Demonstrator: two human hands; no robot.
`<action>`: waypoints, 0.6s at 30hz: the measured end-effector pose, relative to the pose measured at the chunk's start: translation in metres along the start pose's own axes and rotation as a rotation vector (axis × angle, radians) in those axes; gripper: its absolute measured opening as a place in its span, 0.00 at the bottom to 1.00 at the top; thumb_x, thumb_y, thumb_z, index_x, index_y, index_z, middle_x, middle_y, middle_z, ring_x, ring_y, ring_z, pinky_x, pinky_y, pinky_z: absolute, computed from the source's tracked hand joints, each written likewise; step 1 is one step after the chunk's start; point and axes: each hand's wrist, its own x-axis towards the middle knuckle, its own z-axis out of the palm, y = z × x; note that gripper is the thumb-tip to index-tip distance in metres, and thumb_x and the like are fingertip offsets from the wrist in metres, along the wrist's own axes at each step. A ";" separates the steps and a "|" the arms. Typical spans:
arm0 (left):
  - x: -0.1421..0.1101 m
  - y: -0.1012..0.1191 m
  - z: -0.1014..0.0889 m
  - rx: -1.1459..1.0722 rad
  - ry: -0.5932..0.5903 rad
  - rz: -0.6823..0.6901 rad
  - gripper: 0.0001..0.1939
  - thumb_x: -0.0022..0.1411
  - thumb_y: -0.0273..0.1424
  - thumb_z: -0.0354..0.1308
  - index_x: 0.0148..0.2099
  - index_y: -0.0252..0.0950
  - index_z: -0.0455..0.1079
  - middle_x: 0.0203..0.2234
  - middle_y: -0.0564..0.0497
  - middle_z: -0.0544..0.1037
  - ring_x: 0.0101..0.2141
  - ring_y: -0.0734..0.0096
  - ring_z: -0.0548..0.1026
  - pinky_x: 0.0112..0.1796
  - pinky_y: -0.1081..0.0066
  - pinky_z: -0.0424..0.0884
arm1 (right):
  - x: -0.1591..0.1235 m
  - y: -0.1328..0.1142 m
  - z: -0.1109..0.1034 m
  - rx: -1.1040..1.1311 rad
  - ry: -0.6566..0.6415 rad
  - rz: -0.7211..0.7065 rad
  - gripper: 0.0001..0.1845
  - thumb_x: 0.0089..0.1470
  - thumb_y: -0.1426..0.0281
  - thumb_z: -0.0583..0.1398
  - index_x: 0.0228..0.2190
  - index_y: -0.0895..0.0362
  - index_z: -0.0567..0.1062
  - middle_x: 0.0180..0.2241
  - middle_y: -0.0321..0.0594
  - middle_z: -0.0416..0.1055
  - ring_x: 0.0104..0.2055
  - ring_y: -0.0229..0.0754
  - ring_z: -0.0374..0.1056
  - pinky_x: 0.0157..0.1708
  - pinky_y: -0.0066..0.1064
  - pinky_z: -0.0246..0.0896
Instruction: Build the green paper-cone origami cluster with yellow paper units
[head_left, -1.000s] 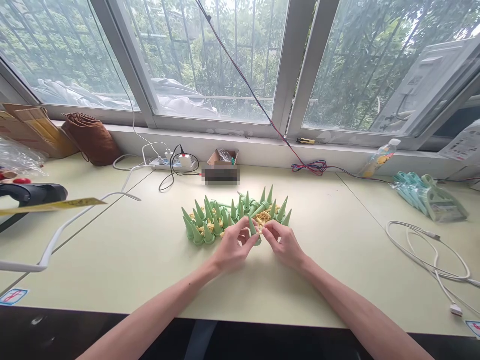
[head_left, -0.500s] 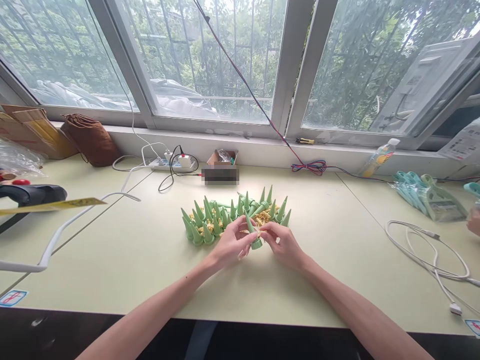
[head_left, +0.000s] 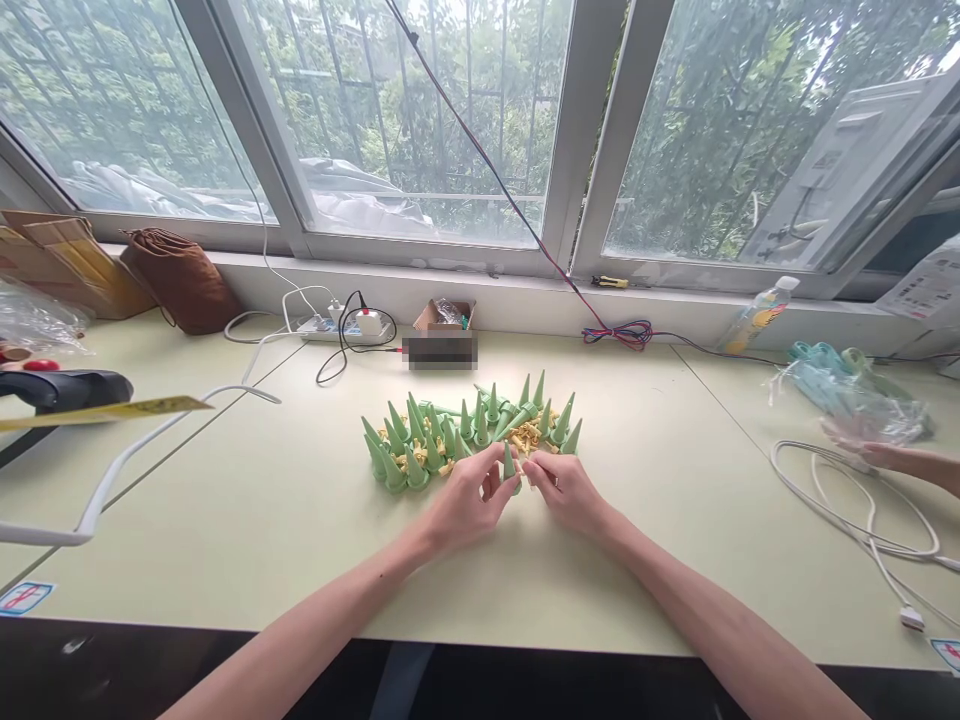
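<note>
Between the thumb and fingers of my left hand (head_left: 471,492) is a green pointed cone (head_left: 509,462), tip upward, its base partly hidden by the fingers. My right hand (head_left: 568,488), closed in a pinch, meets the cone's right side. A small pale yellow piece (head_left: 523,474) shows at its fingertips, too small to make out fully. Just beyond my hands stand several green cones (head_left: 417,474) with wide round bases, some lying on their sides. Small yellow pieces (head_left: 525,436) are heaped among them.
Another person's hand (head_left: 889,455) touches a clear plastic bag (head_left: 896,420) at the right. White cables (head_left: 847,545) lie coiled nearby. Behind the cones are a small cardboard box (head_left: 424,318) and a power strip (head_left: 330,328). A bottle (head_left: 759,318) leans by the window.
My left hand has turned, bringing the cone more upright and slightly lower. My right hand stays close beside it. At the right, another person's hand has reached in with the plastic bag.
</note>
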 end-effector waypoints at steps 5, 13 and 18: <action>0.003 0.002 -0.001 -0.193 -0.011 -0.119 0.08 0.66 0.34 0.57 0.45 0.36 0.64 0.34 0.50 0.74 0.24 0.78 0.68 0.25 0.75 0.69 | 0.001 -0.003 0.001 0.008 0.031 -0.007 0.22 0.68 0.61 0.50 0.23 0.56 0.62 0.20 0.31 0.55 0.22 0.34 0.49 0.23 0.28 0.47; 0.010 0.002 -0.009 -0.587 -0.016 -0.378 0.14 0.63 0.40 0.61 0.43 0.36 0.64 0.34 0.52 0.74 0.15 0.85 0.65 0.18 0.76 0.65 | -0.001 -0.013 -0.002 0.084 0.017 -0.010 0.13 0.66 0.61 0.54 0.41 0.57 0.72 0.27 0.37 0.69 0.24 0.37 0.61 0.25 0.28 0.56; 0.010 0.001 -0.010 -0.648 -0.031 -0.409 0.14 0.62 0.40 0.62 0.43 0.36 0.66 0.28 0.56 0.72 0.14 0.85 0.64 0.19 0.76 0.64 | -0.001 -0.013 -0.002 0.072 0.014 -0.033 0.12 0.65 0.63 0.56 0.43 0.57 0.72 0.27 0.37 0.70 0.24 0.37 0.62 0.24 0.29 0.57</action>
